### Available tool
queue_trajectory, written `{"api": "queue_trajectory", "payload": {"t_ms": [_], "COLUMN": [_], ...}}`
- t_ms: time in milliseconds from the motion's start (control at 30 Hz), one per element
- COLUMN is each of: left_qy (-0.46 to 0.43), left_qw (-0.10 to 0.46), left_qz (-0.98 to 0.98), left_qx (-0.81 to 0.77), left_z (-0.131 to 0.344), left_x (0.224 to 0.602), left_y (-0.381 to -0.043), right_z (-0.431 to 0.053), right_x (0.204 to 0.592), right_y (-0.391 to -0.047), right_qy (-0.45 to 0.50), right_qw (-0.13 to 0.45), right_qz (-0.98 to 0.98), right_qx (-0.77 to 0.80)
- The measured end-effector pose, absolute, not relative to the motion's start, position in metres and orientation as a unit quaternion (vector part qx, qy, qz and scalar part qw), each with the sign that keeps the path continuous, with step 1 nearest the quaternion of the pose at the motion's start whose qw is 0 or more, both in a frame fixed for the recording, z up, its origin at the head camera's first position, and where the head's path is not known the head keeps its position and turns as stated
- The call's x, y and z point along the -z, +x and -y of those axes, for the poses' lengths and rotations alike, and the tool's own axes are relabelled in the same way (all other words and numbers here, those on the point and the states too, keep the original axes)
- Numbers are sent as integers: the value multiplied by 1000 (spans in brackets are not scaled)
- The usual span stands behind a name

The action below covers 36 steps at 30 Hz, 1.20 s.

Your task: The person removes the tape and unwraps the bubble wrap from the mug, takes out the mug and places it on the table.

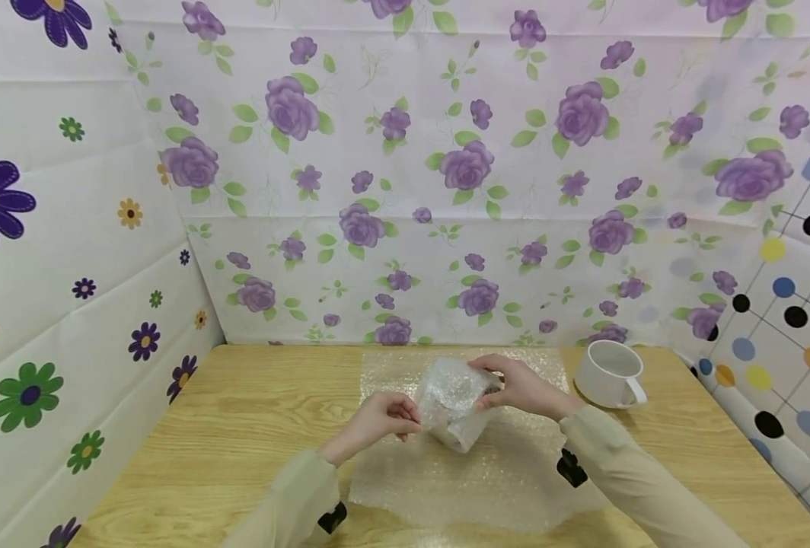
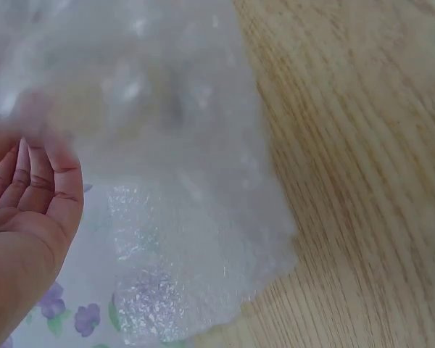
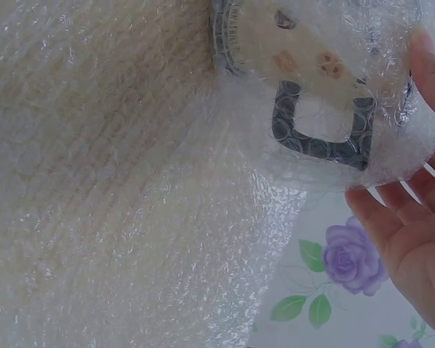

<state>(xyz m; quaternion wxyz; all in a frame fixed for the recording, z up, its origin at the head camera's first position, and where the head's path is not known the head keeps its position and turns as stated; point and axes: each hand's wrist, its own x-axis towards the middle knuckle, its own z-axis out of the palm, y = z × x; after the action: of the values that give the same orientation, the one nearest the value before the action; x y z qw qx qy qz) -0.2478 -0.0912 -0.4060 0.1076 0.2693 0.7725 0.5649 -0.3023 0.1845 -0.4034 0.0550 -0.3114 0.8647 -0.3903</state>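
Observation:
A bundle of clear bubble wrap (image 1: pixel 449 388) is held over the middle of the table. Through its layers in the right wrist view shows a mug (image 3: pixel 322 141) with a dark, squared handle and a pale patterned side. My right hand (image 1: pixel 524 387) grips the wrapped mug from the right, thumb on one side and fingers on the other. On the left, my left hand (image 1: pixel 383 418) pinches an edge of the wrap between thumb and fingertips; blurred plastic partly hides those fingertips in the left wrist view. Beneath both hands a bubble wrap sheet (image 1: pixel 473 487) lies spread out.
A white mug (image 1: pixel 608 373) stands upright at the back right, its handle toward the front right. The wooden table (image 1: pixel 240 426) meets a flowered cloth (image 1: pixel 391 266) at the back, and patterned cloths hang along both sides.

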Motion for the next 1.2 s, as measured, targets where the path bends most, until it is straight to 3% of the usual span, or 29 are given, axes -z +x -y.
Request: {"api": "queue_trajectory", "payload": {"t_ms": [400, 833, 1200], "left_qy": [261, 259, 294], "left_qw": [105, -51, -60], "left_qz": [-780, -815, -759], "left_qx": [-559, -515, -577], "left_z": [101, 91, 77], "left_x": [429, 429, 412], "left_y": [-264, -275, -267], "right_z": [-185, -185, -185], "right_x": [405, 404, 404], "right_y": [-302, -302, -302], "right_qy": [-313, -305, -304], "right_qw": [50, 60, 59], "right_qz": [-865, -866, -868], "right_qx": [390, 391, 390]}}
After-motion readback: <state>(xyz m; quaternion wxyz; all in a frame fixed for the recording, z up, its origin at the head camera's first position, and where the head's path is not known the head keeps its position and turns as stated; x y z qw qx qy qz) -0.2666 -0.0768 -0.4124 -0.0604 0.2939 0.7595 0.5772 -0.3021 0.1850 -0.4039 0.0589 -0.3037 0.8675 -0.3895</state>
